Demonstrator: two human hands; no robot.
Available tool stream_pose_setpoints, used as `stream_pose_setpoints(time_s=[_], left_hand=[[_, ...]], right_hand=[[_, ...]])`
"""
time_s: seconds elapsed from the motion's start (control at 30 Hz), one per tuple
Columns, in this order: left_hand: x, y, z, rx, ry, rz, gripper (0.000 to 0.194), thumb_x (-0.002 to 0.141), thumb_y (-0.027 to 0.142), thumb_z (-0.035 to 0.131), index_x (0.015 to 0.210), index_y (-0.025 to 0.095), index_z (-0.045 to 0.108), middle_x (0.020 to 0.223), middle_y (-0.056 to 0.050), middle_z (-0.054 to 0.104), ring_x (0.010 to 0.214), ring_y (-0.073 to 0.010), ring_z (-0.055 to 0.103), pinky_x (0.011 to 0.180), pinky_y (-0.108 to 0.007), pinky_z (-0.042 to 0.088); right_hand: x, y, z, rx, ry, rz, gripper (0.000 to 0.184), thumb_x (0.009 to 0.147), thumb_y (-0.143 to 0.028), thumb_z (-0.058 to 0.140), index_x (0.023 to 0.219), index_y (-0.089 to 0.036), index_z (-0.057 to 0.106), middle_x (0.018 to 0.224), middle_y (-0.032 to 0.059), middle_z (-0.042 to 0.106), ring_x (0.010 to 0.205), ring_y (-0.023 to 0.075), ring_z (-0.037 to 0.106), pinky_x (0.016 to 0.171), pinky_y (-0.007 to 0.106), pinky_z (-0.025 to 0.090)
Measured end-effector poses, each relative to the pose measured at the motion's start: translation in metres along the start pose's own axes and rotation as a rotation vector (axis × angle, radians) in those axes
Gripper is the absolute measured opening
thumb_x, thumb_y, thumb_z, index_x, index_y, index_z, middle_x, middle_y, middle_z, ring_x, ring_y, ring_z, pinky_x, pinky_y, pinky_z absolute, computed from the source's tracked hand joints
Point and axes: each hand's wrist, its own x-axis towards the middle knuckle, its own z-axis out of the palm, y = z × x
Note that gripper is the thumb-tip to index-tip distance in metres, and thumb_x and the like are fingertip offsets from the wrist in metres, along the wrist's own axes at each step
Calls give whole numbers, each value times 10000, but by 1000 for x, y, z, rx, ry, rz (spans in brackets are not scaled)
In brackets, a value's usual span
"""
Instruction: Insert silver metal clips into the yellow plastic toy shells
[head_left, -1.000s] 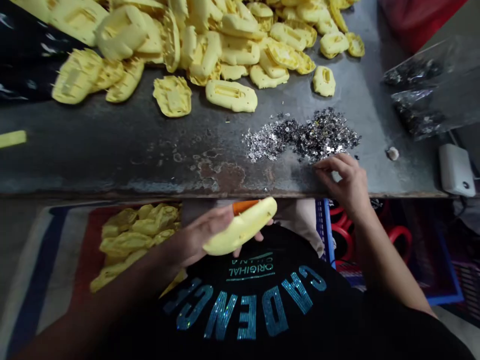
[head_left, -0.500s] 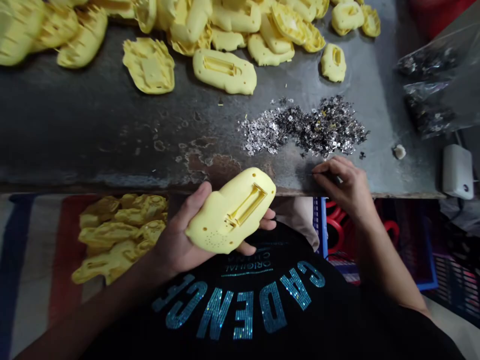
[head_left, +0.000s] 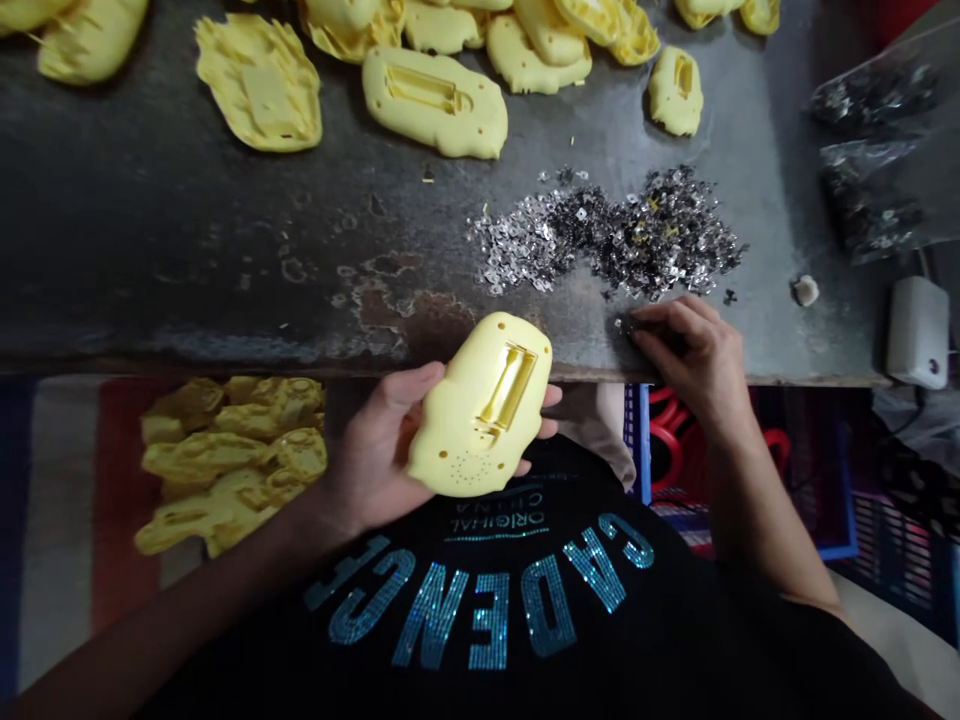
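Now, left hand (head_left: 375, 450) cradling yellow casing (head_left: 480, 405) at table edge (head_left: 225, 368), right hand (head_left: 690, 350) pinching near metal bits (head_left: 607, 235)

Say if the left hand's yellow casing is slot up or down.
Slot up: the yellow casing lies across the left hand, its rectangular slot facing the camera.

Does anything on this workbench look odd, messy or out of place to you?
Yes: the yellow moulded plastic piece on the metal tabletop has ragged, spiky edges, unlike the smooth yellow piece in the left hand. A loose scatter of glittery metal bits lies nearby, and rust stains mark the tabletop.
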Motion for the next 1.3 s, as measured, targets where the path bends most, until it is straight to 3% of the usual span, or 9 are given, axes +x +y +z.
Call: stream_pose_setpoints(time_s=[0.2, 0.33, 0.47, 0.63, 0.8, 0.93, 1.1, 1.3], left_hand=[[4, -7, 7, -74, -111, -49, 727, 894, 724, 917, 1423, 228, 868, 1443, -194, 878, 1259, -457, 870, 870, -455, 736], [4, -9, 16, -45, -131, -42, 812, 870, 704, 942, 1495, 202, 813, 1320, -195, 910, 1190, -455, 885, 805, -433, 712], [0, -10, 21, -14, -121, -27, 869, 865, 772, 931, 1515, 211, 796, 1311, -188, 909, 1263, -487, 857, 792, -437, 702], [-4, -11, 22, 38, -49, 41, 823, 833, 762, 968, 1406, 187, 830, 1324, -184, 901, 1376, -481, 806, 890, -440, 700], [-1, -12, 20, 26, -146, 65, 844, 917, 734, 914, 1528, 172, 764, 1342, -191, 895, 1338, -424, 825, 1022, -451, 681], [1, -16, 18, -6, -219, 115, 878, 1009, 707, 838, 1656, 138, 670, 1382, -223, 874, 1326, -404, 825, 1021, -429, 662], [3, -19, 17, -12, -209, 128, 883, 1017, 697, 838, 1681, 142, 660, 1383, -225, 871, 1283, -398, 835, 1053, -447, 648], [4, -21, 9, -53, -225, 112, 774, 1046, 682, 813, 1623, 175, 716, 1302, -191, 896, 1184, -368, 860, 1007, -422, 650]], right_hand=[[0, -24, 1, 135, 26, -136, 23, 1077, -301, 831, 1071, -322, 838, 1010, 25, 852, 925, 274, 801, 867, 453, 623], [-2, -62, -7, 281, 12, -316, 187, 1067, -227, 859, 1176, -373, 818, 1053, -10, 891, 915, 267, 839, 864, 464, 658], [3, -86, -8, 208, -27, -460, 248, 1079, -173, 823, 1218, -377, 795, 1073, 0, 884, 894, 258, 819, 835, 469, 653], [6, -92, -7, 107, -20, -585, 344, 1077, -132, 808, 1322, -369, 768, 1105, 34, 868, 896, 262, 787, 825, 463, 649], [6, -97, -9, 18, -2, -671, 384, 1077, -86, 799, 1371, -315, 707, 1113, 51, 843, 901, 237, 769, 810, 414, 643], [6, -98, -10, -47, 14, -720, 339, 1072, -74, 810, 1335, -254, 693, 1108, 62, 840, 900, 222, 755, 817, 391, 642], [3, -96, -8, -67, -8, -707, 378, 1081, -65, 787, 1394, -255, 692, 1140, 71, 851, 924, 233, 767, 836, 402, 647], [-2, -96, -4, 19, 66, -625, 369, 1071, -22, 775, 1343, -266, 725, 1120, 61, 869, 918, 224, 806, 808, 390, 650]])
